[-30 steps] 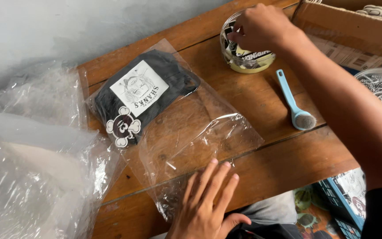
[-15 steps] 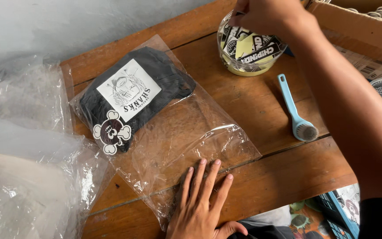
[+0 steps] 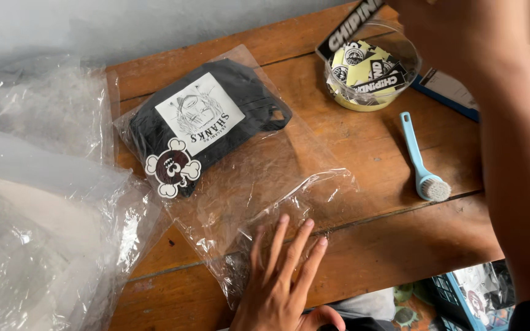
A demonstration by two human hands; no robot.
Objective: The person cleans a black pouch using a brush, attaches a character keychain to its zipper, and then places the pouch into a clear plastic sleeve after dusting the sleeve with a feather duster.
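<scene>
1. A wooden tabletop (image 3: pixel 363 153) of brown planks is seen from above, with a pale wall along its far edge.
2. A heap of crumpled clear plastic sheets (image 3: pixel 38 202) is piled over the left edge of the tabletop.
3. A clear plastic bag (image 3: pixel 259 184) is laid flat across the middle of the tabletop, its open end reaching the near edge.
4. A folded black garment (image 3: pixel 240 110) with a white printed card is held inside the far-left part of the bag; a round dark sticker with white lobes (image 3: pixel 172 167) is seen at its near-left corner.
5. The left hand (image 3: pixel 280 282) is laid flat on the near end of the bag, fingers spread and straight, pressing the plastic to the tabletop at the near edge; nothing is gripped.
6. The right hand (image 3: pixel 455 30) is raised at the far-right corner, above a clear round bowl; a black strip sticker (image 3: pixel 348 27) is seen at its fingers, but how far they are closed cannot be told.
7. The clear round bowl (image 3: pixel 372 70) of stickers is placed near the far edge, right of the bag.
8. A light-blue small brush (image 3: pixel 423 160) is laid near the right edge, bristle head toward the near side, apart from bag and bowl.
</scene>
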